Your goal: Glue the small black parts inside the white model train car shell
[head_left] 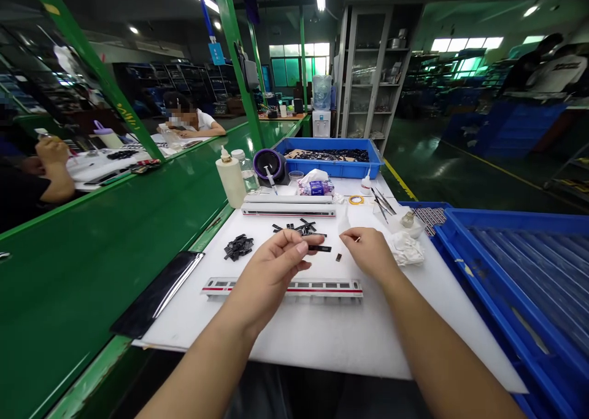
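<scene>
My left hand (280, 262) is closed in a pinch on a small flat black strip (321, 248), which points to the right above the table. Under that hand lies a white model train car body (324, 289) with a red stripe and a row of windows, partly hidden by the hand. To the right, my right hand (368, 250) has thumb and forefinger pressed together; what they hold, if anything, is too small to name. A whitish translucent shape (344, 221) stands just behind those fingertips. Between the hands a small dark piece (339, 257) lies on the table.
Black strips lie in a pile (238, 246) and a looser group (301, 226). Behind are more train bodies (289, 210), a cream bottle (230, 180), tape (356, 200), tweezers (385, 202) and a blue bin (334, 169). Blue trays (460, 222) flank the right edge; a green partition (115, 235) borders the left.
</scene>
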`<state>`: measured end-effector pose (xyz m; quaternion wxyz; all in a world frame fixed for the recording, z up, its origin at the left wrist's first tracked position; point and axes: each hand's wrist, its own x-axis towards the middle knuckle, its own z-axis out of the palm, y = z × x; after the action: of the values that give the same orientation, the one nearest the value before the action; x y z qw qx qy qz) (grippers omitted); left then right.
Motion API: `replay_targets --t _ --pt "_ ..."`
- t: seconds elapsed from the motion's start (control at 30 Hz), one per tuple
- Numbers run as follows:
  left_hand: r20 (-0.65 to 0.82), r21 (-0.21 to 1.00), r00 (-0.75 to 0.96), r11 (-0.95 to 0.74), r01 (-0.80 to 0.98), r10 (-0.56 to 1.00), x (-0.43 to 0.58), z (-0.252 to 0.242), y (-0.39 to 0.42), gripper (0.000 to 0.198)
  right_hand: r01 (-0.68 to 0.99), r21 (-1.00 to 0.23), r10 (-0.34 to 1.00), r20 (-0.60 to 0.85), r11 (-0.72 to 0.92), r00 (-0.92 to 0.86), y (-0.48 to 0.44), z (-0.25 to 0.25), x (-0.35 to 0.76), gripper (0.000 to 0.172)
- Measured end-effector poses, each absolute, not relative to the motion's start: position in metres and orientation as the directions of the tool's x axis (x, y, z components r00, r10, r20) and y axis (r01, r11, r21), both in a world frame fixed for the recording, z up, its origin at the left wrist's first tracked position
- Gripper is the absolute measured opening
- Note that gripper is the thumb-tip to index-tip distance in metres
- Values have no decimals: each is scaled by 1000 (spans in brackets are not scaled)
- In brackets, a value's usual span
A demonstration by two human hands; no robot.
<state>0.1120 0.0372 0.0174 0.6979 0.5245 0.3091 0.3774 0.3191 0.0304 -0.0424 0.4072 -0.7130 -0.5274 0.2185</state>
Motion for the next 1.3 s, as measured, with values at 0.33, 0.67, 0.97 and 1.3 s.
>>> replay_targets --t 0.33,0.67,0.97,1.3 --pt "115 993 267 -114 -20 957 137 -2 51 21 -296 -924 965 196 242 176 18 -35 300 23" --pt "214 765 543 -485 424 812 130 3 43 13 -338 -917 977 190 212 98 16 -34 305 11" --pt "490 593 687 -783 189 537 133 1 38 13 -549 -818 958 -9 -173 -288 17 -34 308 17" --pt "109 287 310 -329 900 944 86 2 111 20 85 -919 813 381 385 441 18 -38 305 18"
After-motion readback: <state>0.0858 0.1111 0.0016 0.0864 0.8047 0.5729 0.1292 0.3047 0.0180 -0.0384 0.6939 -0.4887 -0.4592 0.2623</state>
